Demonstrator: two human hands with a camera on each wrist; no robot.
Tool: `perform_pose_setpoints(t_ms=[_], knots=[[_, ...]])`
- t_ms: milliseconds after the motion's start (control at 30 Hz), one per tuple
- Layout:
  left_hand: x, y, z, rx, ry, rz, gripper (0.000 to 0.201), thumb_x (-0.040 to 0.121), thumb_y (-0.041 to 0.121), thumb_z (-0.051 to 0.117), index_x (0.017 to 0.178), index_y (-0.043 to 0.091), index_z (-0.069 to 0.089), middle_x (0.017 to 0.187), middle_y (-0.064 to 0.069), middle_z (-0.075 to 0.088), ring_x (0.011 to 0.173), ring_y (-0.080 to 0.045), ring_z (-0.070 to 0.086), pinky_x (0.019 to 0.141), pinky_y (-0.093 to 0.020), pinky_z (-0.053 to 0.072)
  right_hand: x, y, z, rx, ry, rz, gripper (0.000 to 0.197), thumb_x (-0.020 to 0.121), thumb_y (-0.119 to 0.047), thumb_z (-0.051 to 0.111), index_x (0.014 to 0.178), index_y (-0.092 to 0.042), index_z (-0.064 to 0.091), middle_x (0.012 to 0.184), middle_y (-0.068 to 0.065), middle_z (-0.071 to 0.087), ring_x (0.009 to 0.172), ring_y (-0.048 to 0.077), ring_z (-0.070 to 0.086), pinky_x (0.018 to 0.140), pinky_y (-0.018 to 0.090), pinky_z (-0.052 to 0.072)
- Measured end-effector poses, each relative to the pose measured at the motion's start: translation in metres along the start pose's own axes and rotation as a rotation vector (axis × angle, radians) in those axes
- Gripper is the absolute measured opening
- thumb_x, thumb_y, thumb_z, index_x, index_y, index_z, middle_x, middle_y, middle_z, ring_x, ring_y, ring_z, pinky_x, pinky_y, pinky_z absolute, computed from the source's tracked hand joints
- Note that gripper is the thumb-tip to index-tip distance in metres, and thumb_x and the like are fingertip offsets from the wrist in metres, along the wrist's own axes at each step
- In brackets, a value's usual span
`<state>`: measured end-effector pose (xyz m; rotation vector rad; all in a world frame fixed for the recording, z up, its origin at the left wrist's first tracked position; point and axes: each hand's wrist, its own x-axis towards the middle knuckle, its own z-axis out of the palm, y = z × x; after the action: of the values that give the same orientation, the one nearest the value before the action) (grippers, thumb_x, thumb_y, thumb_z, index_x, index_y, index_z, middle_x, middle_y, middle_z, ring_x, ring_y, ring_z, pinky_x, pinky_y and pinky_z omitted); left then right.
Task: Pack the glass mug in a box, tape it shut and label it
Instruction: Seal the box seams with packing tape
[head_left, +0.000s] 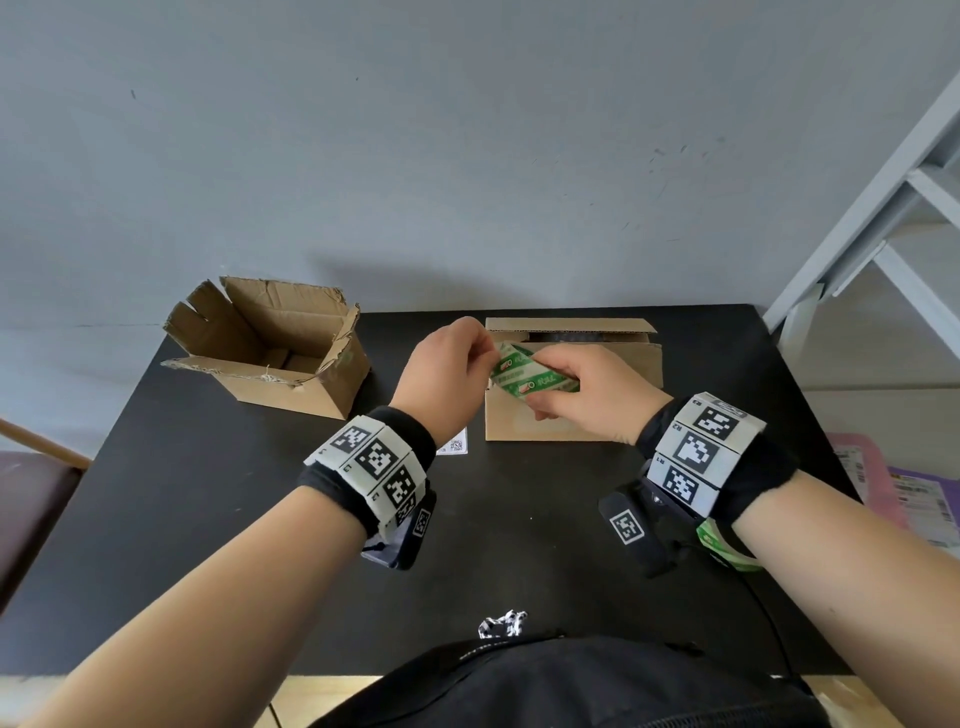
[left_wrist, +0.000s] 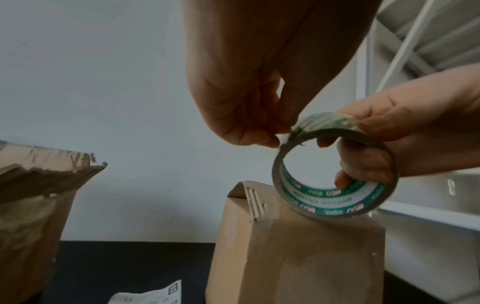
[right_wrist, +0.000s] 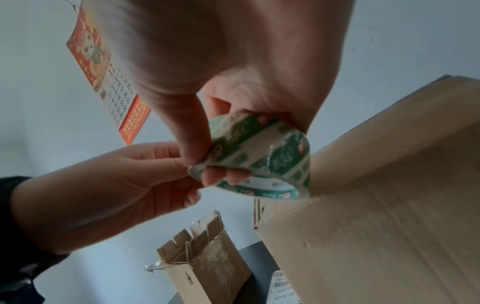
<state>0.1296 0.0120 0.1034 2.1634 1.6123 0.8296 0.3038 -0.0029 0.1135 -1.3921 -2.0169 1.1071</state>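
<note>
Left hand (left_wrist: 241, 98): thumb and forefinger pinch the loose tape end (left_wrist: 287, 138) at the rim of the tape roll (left_wrist: 335, 174). Right hand (right_wrist: 221, 67): thumb pressed on the roll's outer face, fingers hooked through its core; firm hold. The roll stands on edge directly above the near left corner of the box (head_left: 571, 410), its hole facing the person. The loose end lies on the roll's left side, so in my judgement the pull must run leftward, away from the right hand. Box flaps folded down, a gap remaining along the far edge; no tape on them. Glass mug not visible, presumably inside the box. A label (head_left: 453, 445) lies on the table just left of the box; a torn open carton (head_left: 270, 345) stands well left.
</note>
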Motion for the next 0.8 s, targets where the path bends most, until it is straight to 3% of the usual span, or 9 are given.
perform_pose_setpoints(t_ms=[167,267,333,433,533,600,700,800], knots=[[0.002,-0.001,-0.004,-0.063,-0.085,-0.024,0.010,0.093,0.012,0.052,0.084,0.010,0.050,0.069,0.011,0.046,0.060,-0.003,0.043,0.054,-0.005,0.035,-0.001,0.002,-0.002,0.034,-0.025,0.024,0.012,0.085,-0.012,0.065,0.093,-0.020,0.061,0.078,-0.012,0.065,0.069,0.001,0.065,0.073,0.019,0.052],[0.002,0.004,-0.008,-0.155,-0.171,-0.070,0.014,0.093,0.009,0.049,0.080,0.011,0.047,0.071,0.008,0.053,0.068,-0.009,0.055,0.062,-0.012,0.043,-0.002,0.004,-0.003,0.032,0.001,0.060,0.014,0.086,-0.014,0.064,0.099,-0.019,0.060,0.076,-0.014,0.063,0.067,0.002,0.064,0.067,0.015,0.050],[0.002,0.008,-0.009,-0.265,-0.226,-0.127,0.018,0.093,0.006,0.047,0.076,0.014,0.044,0.076,0.003,0.061,0.077,-0.014,0.064,0.070,-0.024,0.053,-0.004,0.005,-0.005,-0.004,0.031,0.078,0.016,0.087,-0.017,0.064,0.102,-0.019,0.061,0.075,-0.015,0.063,0.067,0.003,0.064,0.063,0.011,0.048],[0.000,0.010,-0.010,-0.419,-0.256,-0.233,0.014,0.096,0.007,0.045,0.082,0.011,0.045,0.085,-0.011,0.065,0.075,-0.007,0.067,0.070,-0.023,0.057,-0.007,0.003,-0.007,-0.012,0.035,0.082,0.017,0.087,-0.018,0.064,0.103,-0.018,0.063,0.076,-0.016,0.063,0.066,0.003,0.064,0.056,0.009,0.047],[-0.001,0.010,-0.012,-0.466,-0.257,-0.271,0.011,0.096,0.009,0.047,0.085,0.011,0.046,0.087,-0.013,0.067,0.073,-0.006,0.068,0.069,-0.022,0.058,-0.009,0.001,-0.007,-0.003,0.040,0.071,0.018,0.086,-0.019,0.065,0.104,-0.016,0.063,0.077,-0.015,0.063,0.061,0.000,0.062,0.050,0.008,0.044],[-0.002,0.010,-0.013,-0.520,-0.215,-0.303,0.008,0.094,0.007,0.050,0.087,0.011,0.047,0.086,-0.012,0.066,0.070,-0.007,0.068,0.066,-0.020,0.058,-0.010,0.001,-0.007,-0.007,0.051,0.064,0.019,0.086,-0.020,0.065,0.104,-0.014,0.065,0.078,-0.012,0.064,0.060,0.001,0.063,0.051,0.010,0.046],[-0.003,0.009,-0.017,-0.553,-0.150,-0.335,0.019,0.086,0.013,0.065,0.092,0.013,0.047,0.081,-0.005,0.064,0.065,-0.007,0.067,0.062,-0.019,0.056,-0.013,0.002,-0.008,-0.019,0.064,0.061,0.021,0.086,-0.020,0.065,0.105,-0.012,0.066,0.080,-0.007,0.066,0.064,0.007,0.064,0.063,0.025,0.057],[-0.005,0.005,-0.015,-0.406,-0.179,-0.312,0.039,0.077,0.031,0.075,0.103,0.014,0.051,0.091,0.000,0.064,0.083,-0.012,0.065,0.076,-0.026,0.056,-0.016,0.001,-0.008,0.026,0.072,0.038,0.021,0.086,-0.018,0.064,0.106,-0.012,0.066,0.082,-0.001,0.067,0.065,0.008,0.064,0.066,0.029,0.058]])
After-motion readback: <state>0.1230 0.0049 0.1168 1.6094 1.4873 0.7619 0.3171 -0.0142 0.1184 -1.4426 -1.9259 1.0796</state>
